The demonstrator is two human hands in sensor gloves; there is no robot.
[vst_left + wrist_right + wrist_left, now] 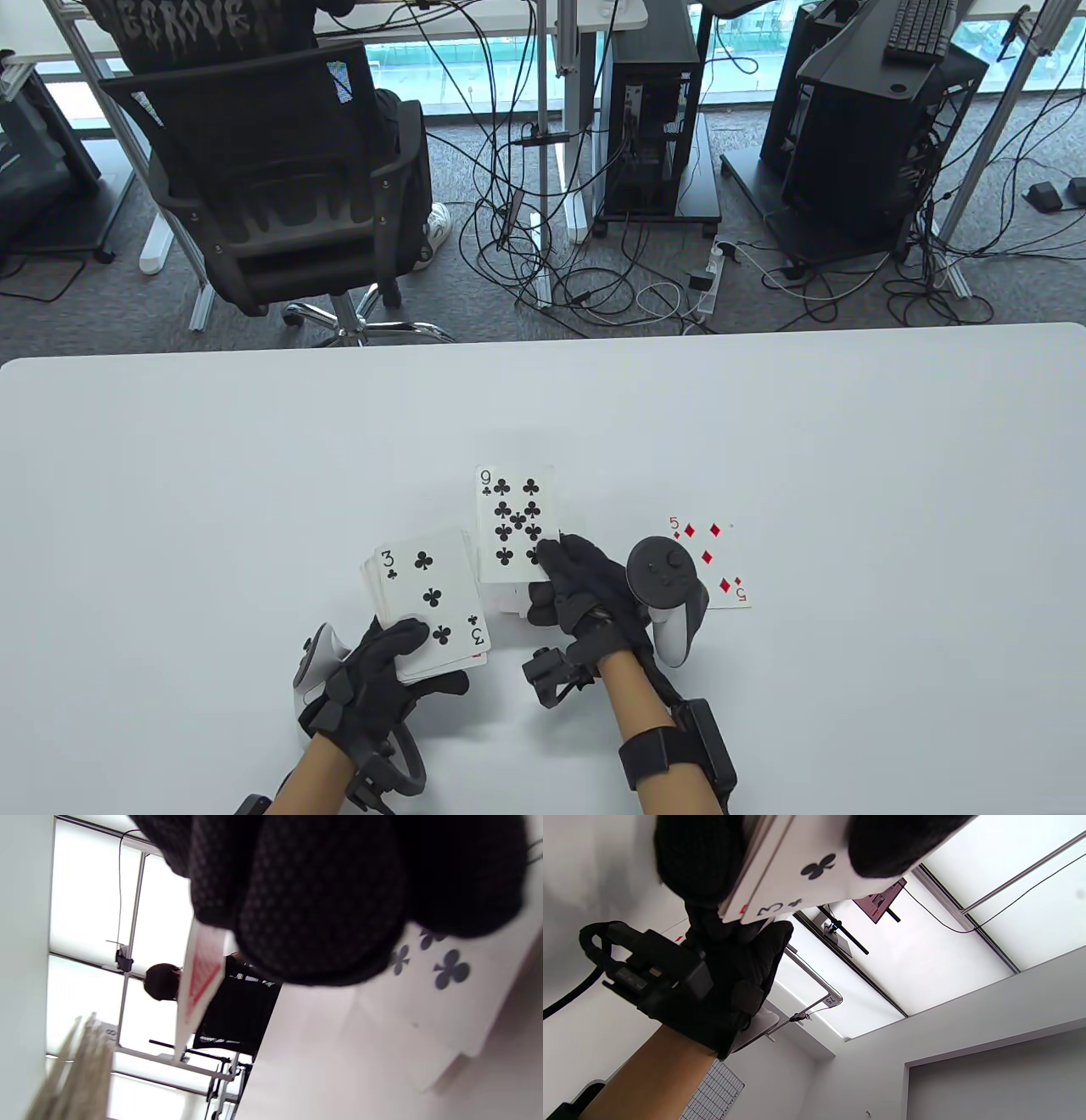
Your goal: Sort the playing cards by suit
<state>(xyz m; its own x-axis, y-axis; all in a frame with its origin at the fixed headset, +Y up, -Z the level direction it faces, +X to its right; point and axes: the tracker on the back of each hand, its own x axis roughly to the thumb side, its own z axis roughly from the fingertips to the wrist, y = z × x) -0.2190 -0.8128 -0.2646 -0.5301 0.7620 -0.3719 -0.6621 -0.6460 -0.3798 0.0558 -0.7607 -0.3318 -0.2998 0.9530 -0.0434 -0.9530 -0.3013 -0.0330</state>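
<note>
My left hand [399, 658] grips a face-up deck [428, 603] with the 3 of clubs on top, thumb across its near edge. The deck also shows in the left wrist view [797, 878], fingers wrapped under it. My right hand [551, 573] pinches the near right corner of the 9 of clubs [516, 522] and holds it face up just right of the deck. In the right wrist view a red-backed card [199, 984] sticks out edge-on below my fingers [322, 899], and club pips [449, 971] show at right. A 5 of diamonds [711, 560] lies face up on the table, right of my right hand.
The white table [254, 475] stretches wide on all sides of the cards. The tracker on my right hand [670, 603] hides part of the 5 of diamonds. Beyond the far edge are an office chair [280, 178], cables and computer towers.
</note>
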